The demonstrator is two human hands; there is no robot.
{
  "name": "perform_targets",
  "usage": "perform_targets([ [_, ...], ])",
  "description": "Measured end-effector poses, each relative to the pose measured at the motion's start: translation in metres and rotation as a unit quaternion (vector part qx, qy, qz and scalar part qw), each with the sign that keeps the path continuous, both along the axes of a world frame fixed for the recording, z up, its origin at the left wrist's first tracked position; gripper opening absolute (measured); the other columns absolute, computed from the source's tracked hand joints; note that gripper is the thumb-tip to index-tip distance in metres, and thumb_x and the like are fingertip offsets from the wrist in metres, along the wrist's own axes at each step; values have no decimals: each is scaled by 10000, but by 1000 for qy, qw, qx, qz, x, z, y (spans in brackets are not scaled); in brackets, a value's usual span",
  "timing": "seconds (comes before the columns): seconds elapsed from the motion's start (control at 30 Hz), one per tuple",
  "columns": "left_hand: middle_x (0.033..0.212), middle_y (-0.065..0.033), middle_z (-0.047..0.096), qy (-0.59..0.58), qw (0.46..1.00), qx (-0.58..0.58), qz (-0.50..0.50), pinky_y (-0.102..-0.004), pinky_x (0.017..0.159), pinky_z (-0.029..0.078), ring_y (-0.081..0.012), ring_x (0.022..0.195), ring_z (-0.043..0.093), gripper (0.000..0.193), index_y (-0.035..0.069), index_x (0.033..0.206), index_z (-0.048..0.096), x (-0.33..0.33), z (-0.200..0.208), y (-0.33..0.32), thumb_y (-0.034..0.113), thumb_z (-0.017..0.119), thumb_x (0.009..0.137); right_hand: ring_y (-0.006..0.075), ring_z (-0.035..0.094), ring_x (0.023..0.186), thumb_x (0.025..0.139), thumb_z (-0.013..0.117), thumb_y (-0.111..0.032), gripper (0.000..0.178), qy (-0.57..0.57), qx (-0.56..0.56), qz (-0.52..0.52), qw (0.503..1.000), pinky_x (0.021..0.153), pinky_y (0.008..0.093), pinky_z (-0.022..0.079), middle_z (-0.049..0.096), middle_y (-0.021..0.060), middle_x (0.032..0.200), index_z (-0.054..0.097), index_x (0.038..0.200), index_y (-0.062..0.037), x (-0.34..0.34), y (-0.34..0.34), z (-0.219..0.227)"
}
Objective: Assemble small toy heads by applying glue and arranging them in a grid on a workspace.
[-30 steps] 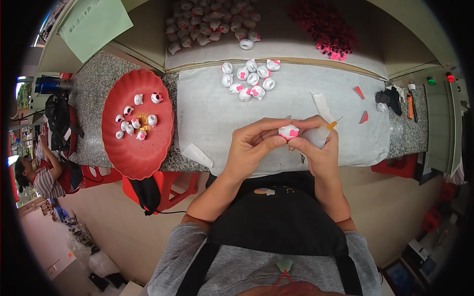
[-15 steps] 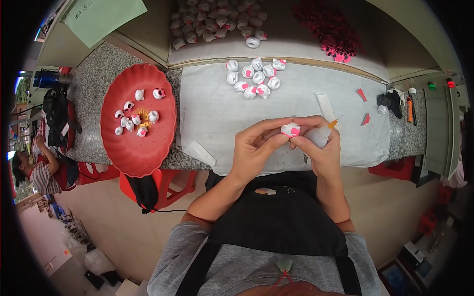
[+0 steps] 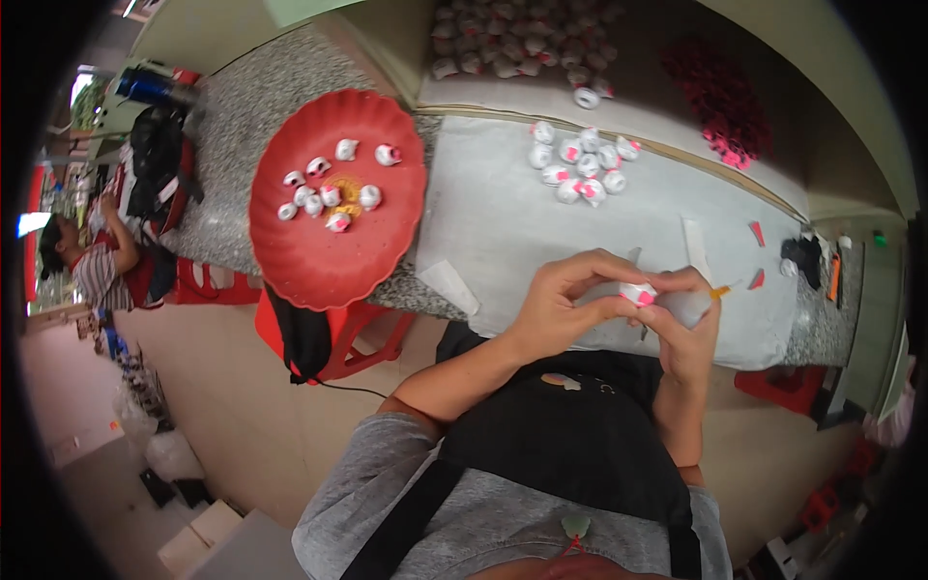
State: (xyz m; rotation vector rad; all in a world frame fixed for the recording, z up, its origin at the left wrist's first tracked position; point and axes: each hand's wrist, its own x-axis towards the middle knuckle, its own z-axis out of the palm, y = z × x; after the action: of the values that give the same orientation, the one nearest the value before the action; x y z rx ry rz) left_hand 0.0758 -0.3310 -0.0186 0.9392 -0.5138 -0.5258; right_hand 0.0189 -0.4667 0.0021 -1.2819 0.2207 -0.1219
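Note:
A small white cat-head piece with a pink bow [image 3: 635, 293] is pinched in the fingers of my left hand [image 3: 559, 302], above the near part of the white sheet. My right hand [image 3: 688, 338] touches the same piece with its thumb and fingertips. Tucked in the right palm is a translucent squeeze bottle [image 3: 689, 307], whose orange needle tip [image 3: 720, 291] points away to the right. A thin grey tip [image 3: 634, 255] sticks out behind the fingers; what it belongs to is hidden. Beyond my hands, several similar cat heads [image 3: 588, 166] stand grouped on the sheet.
On the left, a red scalloped tray [image 3: 266, 208] holds several more cat heads. A shelf at the back carries piles of white heads [image 3: 522, 39] and pink pieces [image 3: 720, 106]. Paper strips [image 3: 449, 287] and red scraps [image 3: 757, 232] lie about. A person [image 3: 97, 256] sits far left.
The view has turned, so the table and tray appear shifted right and tilted. Both hands still hold the cat head together, with the bottle in the right palm.

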Motion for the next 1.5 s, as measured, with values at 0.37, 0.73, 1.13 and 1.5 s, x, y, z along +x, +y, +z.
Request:
perform_targets([
  [0.37, 892, -82, 439, -335, 647, 489, 480, -300, 706, 371, -213, 818, 434, 274, 72, 904, 588, 49, 31, 105, 19, 603, 636, 92, 415, 628, 614, 537, -20, 497, -18, -146, 6, 989, 527, 195, 356, 443, 68, 811, 385, 1087, -14, 15, -2, -10],
  [0.73, 741, -89, 512, -597, 628, 455, 203, -310, 609, 397, -226, 663, 506, 122, 25, 737, 548, 105, 1, -60, 31, 574, 618, 183, 467, 728, 637, 462, -39, 293, -45, -29, -66, 996, 559, 293, 416, 388, 103, 911, 361, 912, -36, -16, -34, -12],
  [1.13, 782, -89, 521, -334, 870, 307, 194, -259, 640, 405, -184, 701, 537, 134, 3, 799, 531, 66, 16, -57, 10, 574, 672, 179, 485, 767, 702, 552, -96, 370, -43, -3, -149, 988, 538, 276, 451, 411, 103, 938, 395, 1013, 28, -35, -55, -10],
  [1.5, 1021, -122, 491, 99, 993, 40, 56, -328, 777, 431, -170, 915, 497, 302, -26, 1027, 461, 4, 1, -29, -12, 525, 732, 116, 423, 677, 626, 562, -16, 247, -169, 39, -283, 943, 570, 217, 371, 419, 95, 821, 447, 843, -29, -23, -37, 7],
])
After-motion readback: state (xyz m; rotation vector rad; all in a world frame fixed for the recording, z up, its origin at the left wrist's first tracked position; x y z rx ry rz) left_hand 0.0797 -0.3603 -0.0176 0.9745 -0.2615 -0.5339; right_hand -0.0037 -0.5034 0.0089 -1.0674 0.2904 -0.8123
